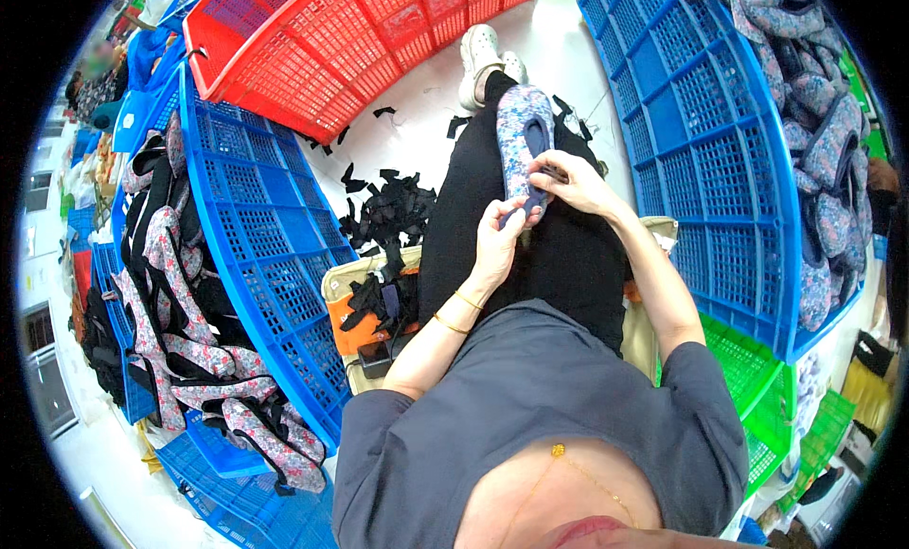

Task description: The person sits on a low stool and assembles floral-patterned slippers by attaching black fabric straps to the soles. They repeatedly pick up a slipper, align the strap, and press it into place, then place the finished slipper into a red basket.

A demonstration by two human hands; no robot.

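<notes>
A blue floral fabric shoe with a dark navy lining lies lengthwise over my black-trousered legs, its rounded toe pointing away from me. My left hand is closed, pinching the dark edge at the heel end nearest me. My right hand grips the shoe from the right, thumb and fingers pressed together at the rim of its opening. Part of the heel is hidden behind the fingers of both hands.
A blue crate at left holds pink floral shoes; a blue crate at right holds blue floral shoes. A red crate stands ahead. Black scraps litter the white floor and seat edge. Green crates stand at right.
</notes>
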